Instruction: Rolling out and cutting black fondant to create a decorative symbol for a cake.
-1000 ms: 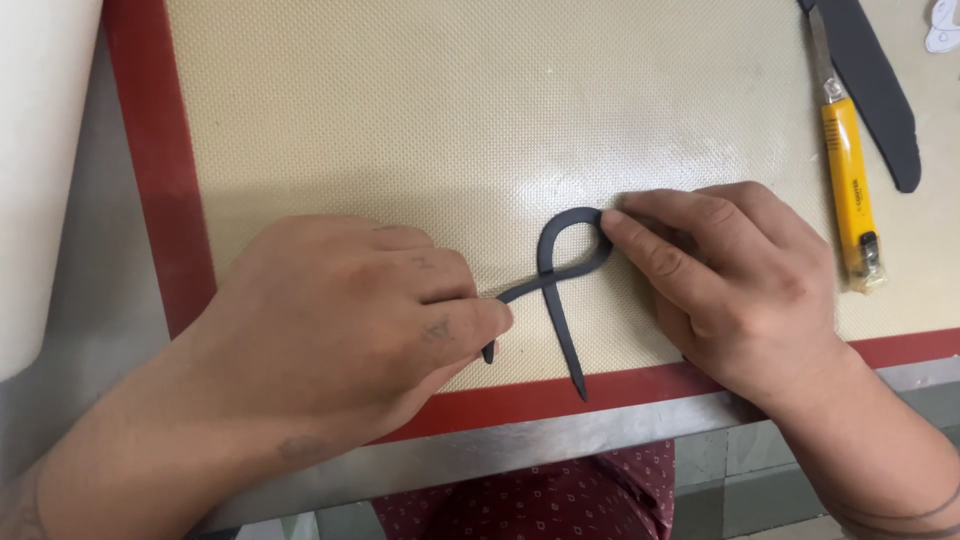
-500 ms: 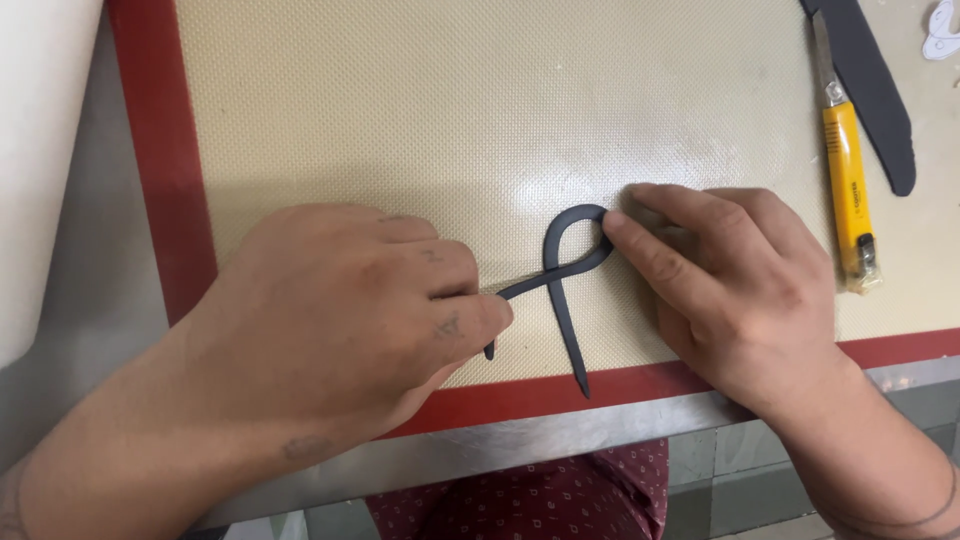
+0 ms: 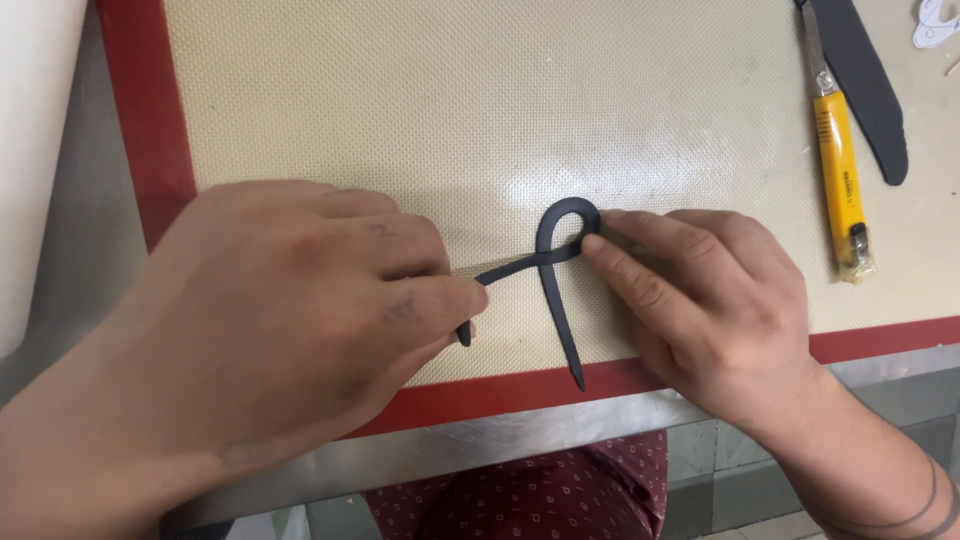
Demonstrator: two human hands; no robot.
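Observation:
A thin black strip lies on a beige mat with a red border, bent into a loop whose two tails cross. My left hand pinches one tail between thumb and forefinger at the left. Fingertips of my right hand press on the loop where the tails cross. The other tail points down to the red border near the table edge.
A yellow utility knife lies at the right of the mat beside a flat black blade-shaped piece. A white object stands at the far left. The metal table edge runs along the front.
Both hands stay on the strip; the loop and the hands have barely shifted.

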